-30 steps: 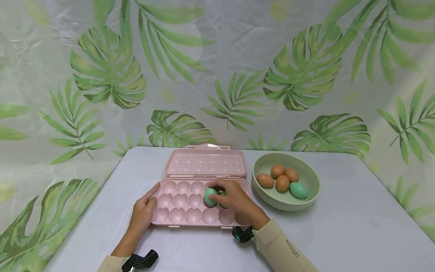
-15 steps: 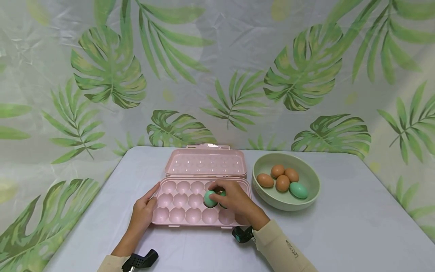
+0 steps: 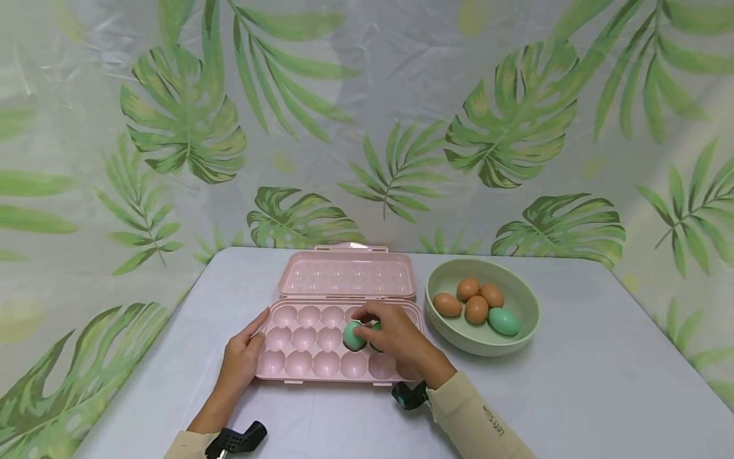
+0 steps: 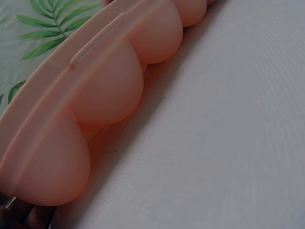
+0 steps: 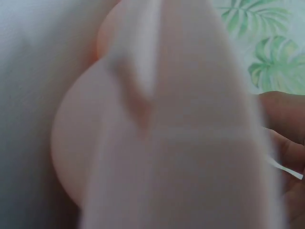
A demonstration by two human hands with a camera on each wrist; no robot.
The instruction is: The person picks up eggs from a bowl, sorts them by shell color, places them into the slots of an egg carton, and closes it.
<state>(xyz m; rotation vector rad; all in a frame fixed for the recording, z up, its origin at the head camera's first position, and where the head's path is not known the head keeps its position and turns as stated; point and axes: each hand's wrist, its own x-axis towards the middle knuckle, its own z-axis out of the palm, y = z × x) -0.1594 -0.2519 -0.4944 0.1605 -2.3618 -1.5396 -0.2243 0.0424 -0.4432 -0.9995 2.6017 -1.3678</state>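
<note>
In the head view a pink egg box (image 3: 312, 350) lies with its lid (image 3: 346, 280) folded back, rows of round cups facing up. My left hand (image 3: 241, 357) holds its left end, thumb by the rim and fingers along the side; in the left wrist view, dark fingers (image 4: 26, 214) show at the box's underside. Thumb and fingers of my right hand (image 3: 392, 331) pinch a green egg (image 3: 353, 336) at a middle-row cup. A second green egg (image 3: 376, 327) is mostly hidden behind that hand. The right wrist view is filled by the box's blurred front edge (image 5: 200, 119).
To the right of the box stands a pale green bowl (image 3: 482, 347) holding several brown eggs (image 3: 476, 310) and one green egg (image 3: 503, 321). A white cloth (image 3: 590, 382) covers the table, and a leaf-patterned curtain (image 3: 401, 83) hangs behind it.
The pinched green egg has shifted very slightly down and left. Both hands, the box and the bowl keep their places.
</note>
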